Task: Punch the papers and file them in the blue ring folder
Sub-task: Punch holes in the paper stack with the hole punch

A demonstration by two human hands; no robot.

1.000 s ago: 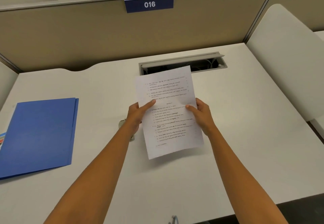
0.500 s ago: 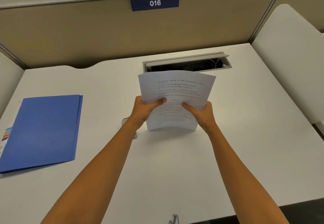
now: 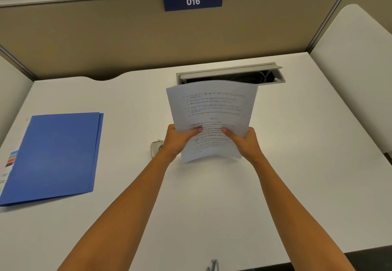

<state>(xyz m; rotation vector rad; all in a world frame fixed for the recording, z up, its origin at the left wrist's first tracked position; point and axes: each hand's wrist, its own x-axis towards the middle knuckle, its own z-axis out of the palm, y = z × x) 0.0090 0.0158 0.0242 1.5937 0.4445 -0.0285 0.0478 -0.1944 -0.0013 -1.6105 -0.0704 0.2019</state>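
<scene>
A stack of printed white papers (image 3: 212, 109) stands upright on its lower edge on the white desk (image 3: 212, 196), bowed slightly. My left hand (image 3: 180, 139) grips its left side with the thumb across the front. My right hand (image 3: 246, 141) grips its right side the same way. The blue ring folder (image 3: 57, 154) lies closed and flat at the desk's left. A small grey metal hole punch (image 3: 156, 146) sits just left of my left wrist, partly hidden by it.
An open grey cable tray (image 3: 231, 73) with wires is sunk into the desk behind the papers. A beige partition with a "016" sign (image 3: 192, 1) closes the back. A colourful leaflet (image 3: 9, 164) peeks from under the folder. White dividers flank both sides.
The papers went from lying tilted in my hands to standing upright with their lower edge on the desk. Both hands slid lower on the sheets.
</scene>
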